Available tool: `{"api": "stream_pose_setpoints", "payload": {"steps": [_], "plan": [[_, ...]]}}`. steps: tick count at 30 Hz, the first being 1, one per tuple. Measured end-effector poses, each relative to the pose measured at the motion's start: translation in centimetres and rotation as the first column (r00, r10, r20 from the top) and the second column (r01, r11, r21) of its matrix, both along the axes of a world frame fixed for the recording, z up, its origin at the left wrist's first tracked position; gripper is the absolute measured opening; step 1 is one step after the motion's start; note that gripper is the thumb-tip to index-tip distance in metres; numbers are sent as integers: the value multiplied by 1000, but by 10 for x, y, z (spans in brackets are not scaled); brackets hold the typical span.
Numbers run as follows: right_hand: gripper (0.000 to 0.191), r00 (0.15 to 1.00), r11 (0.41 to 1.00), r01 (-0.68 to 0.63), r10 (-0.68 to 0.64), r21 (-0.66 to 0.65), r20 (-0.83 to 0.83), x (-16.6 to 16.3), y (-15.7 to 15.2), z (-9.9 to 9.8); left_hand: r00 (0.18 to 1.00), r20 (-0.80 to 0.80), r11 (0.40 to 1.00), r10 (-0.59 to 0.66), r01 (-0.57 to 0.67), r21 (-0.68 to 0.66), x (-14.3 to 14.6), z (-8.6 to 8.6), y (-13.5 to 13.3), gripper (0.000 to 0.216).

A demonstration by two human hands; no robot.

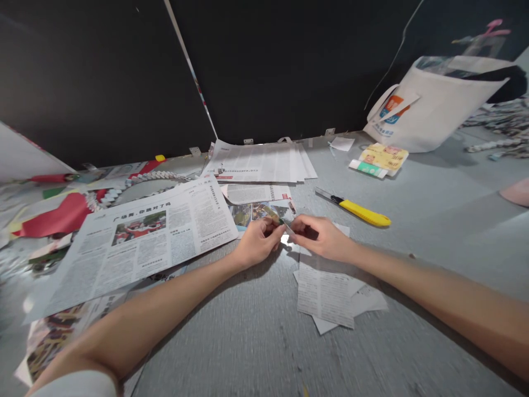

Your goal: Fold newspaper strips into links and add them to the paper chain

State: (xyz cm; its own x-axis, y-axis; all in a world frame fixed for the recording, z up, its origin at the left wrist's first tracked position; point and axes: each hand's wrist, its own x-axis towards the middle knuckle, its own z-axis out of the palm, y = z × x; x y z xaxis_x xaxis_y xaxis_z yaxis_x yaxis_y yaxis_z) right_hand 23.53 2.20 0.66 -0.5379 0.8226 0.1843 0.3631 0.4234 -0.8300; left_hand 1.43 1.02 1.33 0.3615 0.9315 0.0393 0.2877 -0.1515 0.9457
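Note:
Near the middle of the table, my left hand point(260, 241) and my right hand point(321, 236) meet fingertip to fingertip. Both pinch a small folded piece of paper point(288, 228), mostly hidden by the fingers. Cut pieces of newspaper point(324, 292) lie in a loose stack just below my right hand. Beyond that hand rests a yellow utility knife point(359, 210) with its blade out, pointing left. A large newspaper sheet point(144, 237) with a photo spreads out left of my left hand.
More newspaper sheets point(256, 160) are piled against the dark panel point(289, 66). A folded-paper chain point(136, 179) and red paper point(61, 216) lie at left. At back right stand a white bag point(433, 105), a yellow packet point(386, 157) and a green-white tube point(367, 168).

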Motion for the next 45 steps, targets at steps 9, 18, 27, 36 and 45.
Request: {"api": "stream_pose_setpoints", "payload": {"steps": [9, 18, 27, 36, 45], "plan": [[32, 995, 993, -85, 79, 83, 64, 5, 2, 1, 999, -24, 999, -44, 44, -10, -1, 6, -3, 47], [32, 995, 991, -82, 74, 107, 72, 6, 1, -3, 995, 69, 992, -66, 73, -103, -2, -1, 1, 38], [35, 995, 995, -76, 72, 70, 71, 5, 2, -3, 995, 92, 999, -29, 32, -30, -1, -3, 2, 28], [43, 1000, 999, 18, -19, 29, 19, 6, 1, -1, 989, 143, 999, 40, -38, -13, 0, -4, 5, 30], [43, 997, 995, 73, -72, 65, -25, 5, -1, 3, 995, 94, 991, -44, 55, -119, 0, -8, 6, 29]]}}
